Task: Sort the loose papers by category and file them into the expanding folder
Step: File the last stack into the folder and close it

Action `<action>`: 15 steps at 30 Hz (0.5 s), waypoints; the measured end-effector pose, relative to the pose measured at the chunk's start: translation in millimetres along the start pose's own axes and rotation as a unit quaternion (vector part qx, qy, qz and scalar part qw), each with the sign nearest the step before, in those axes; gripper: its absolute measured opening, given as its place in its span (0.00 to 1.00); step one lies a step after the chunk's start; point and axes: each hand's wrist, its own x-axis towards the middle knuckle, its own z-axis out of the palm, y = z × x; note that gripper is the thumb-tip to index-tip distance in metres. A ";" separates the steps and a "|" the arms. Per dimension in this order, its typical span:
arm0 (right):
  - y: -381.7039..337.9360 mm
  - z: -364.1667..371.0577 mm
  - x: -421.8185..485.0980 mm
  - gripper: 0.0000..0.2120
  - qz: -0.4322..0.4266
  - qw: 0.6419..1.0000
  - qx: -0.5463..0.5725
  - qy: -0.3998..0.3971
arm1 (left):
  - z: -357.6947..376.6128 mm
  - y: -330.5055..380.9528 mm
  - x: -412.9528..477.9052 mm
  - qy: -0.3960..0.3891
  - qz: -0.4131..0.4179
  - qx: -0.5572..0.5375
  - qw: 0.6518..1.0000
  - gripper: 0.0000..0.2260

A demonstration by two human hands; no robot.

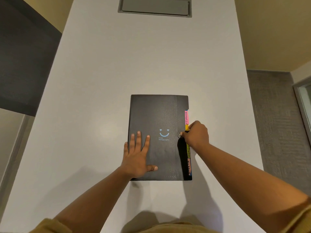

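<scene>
A black expanding folder [158,115] lies shut on the white table, a pale blue smiley printed on its cover. Coloured index tabs [186,117] stick out along its right edge, the top pink one reading FINANCE. My left hand [137,156] lies flat on the lower left of the cover, fingers spread and straight. My right hand [196,134] is at the folder's right edge, fingers curled, pinching the small round clasp of the cover flap. No loose papers are in view.
The white table [101,81] runs away from me, with a grey recessed cable hatch [154,6] at its far end. Grey carpet lies to the right and a dark panel to the left. My sleeves show at the bottom edge.
</scene>
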 end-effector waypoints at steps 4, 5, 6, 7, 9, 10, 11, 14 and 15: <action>1.3 6.8 -1.3 0.19 0.008 1.000 0.014 0.009 | -0.1 0.6 0.3 -0.001 -0.003 -0.005 1.000 0.53; 1.7 8.2 -0.8 0.20 0.015 1.000 0.020 0.011 | -0.2 0.6 0.4 -0.002 -0.003 -0.004 1.000 0.53; 2.1 8.8 -0.3 0.20 0.019 0.999 0.024 0.011 | -0.1 0.5 0.6 -0.003 -0.003 -0.003 1.000 0.53; 2.3 8.9 0.3 0.20 0.021 0.999 0.026 0.009 | 0.0 0.5 0.7 -0.003 -0.004 -0.003 1.000 0.53; 2.7 9.4 2.0 0.20 0.018 1.000 0.025 0.006 | 0.3 0.6 0.9 -0.003 -0.004 -0.004 1.000 0.53; 2.6 10.0 2.1 0.20 0.017 1.000 0.020 0.005 | 0.5 1.0 0.7 -0.004 -0.005 -0.005 1.000 0.53; 2.8 11.3 2.2 0.20 0.016 1.000 0.012 0.006 | 1.1 1.4 0.7 -0.004 -0.006 -0.005 1.000 0.53; -0.6 9.5 0.3 0.20 0.014 1.000 0.001 0.005 | 0.9 1.6 0.6 0.004 -0.008 -0.004 1.000 0.53; -0.7 6.9 0.9 0.20 0.013 1.000 0.003 0.000 | 0.2 1.4 0.6 0.006 -0.007 -0.002 1.000 0.53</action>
